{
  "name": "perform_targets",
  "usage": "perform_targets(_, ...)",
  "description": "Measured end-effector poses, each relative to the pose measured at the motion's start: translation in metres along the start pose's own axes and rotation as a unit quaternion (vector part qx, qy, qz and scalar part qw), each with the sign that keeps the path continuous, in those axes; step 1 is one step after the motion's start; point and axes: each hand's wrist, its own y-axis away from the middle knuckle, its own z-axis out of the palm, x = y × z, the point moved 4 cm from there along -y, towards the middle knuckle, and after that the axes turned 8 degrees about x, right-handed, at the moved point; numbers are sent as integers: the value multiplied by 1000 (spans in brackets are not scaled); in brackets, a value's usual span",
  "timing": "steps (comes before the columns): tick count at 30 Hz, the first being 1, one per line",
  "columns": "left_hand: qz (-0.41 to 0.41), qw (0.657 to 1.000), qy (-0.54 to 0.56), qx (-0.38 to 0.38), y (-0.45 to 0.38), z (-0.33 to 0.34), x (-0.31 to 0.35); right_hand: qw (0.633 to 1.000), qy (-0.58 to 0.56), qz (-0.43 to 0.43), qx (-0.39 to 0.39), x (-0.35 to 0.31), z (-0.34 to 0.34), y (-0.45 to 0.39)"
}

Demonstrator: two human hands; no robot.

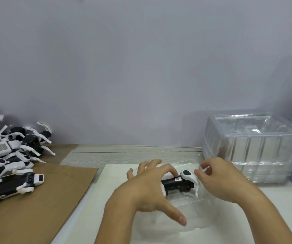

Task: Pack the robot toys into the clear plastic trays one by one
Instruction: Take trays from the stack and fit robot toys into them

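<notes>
Head view: a robot toy [177, 184] being seated in a clear plastic tray [191, 201] at six o'clock.

Left hand [147, 189] presses it with spread fingertips; right hand [219, 180] pinches a white leg. Forced misaligned, a leg could snag the thin tray and buckle it. The toy is black-bodied with white limbs, lying on its side.

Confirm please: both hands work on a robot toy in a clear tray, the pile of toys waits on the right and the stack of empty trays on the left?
Sides are swapped. The head view shows the pile of toys on the left and the stack of empty trays on the right.
</notes>
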Motion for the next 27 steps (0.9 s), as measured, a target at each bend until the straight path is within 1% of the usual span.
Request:
perform_targets(4,18,999,-19,44,-1,1,3,1000,-2,-4,-2,1,0,-1)
perform_targets(6,34,996,-27,83,-3,-2,1,1000,-25,-10,5,1,0,-2)
perform_targets(8,51,988,-54,133,-5,-7,-1,997,-65,-20,30,0,-2,-3)
perform_targets(12,100,951,-137,259,-6,-18,1,985,-138,-46,94,-5,-8,-4)
perform_targets(15,120,927,-148,323,-6,-23,5,972,-189,-65,123,-10,-13,-3)
perform_targets(17,125,923,-142,336,-6,-25,5,967,-209,-74,127,-13,-15,-1)
perform_targets(23,124,928,-143,320,-8,-20,4,960,-223,-99,137,-17,-15,0)
perform_targets(25,122,929,-128,325,-8,-21,4,955,-236,-101,151,-16,-15,0)
perform_targets(27,116,931,-89,333,-6,-23,3,942,-265,-101,179,-17,-18,-1)
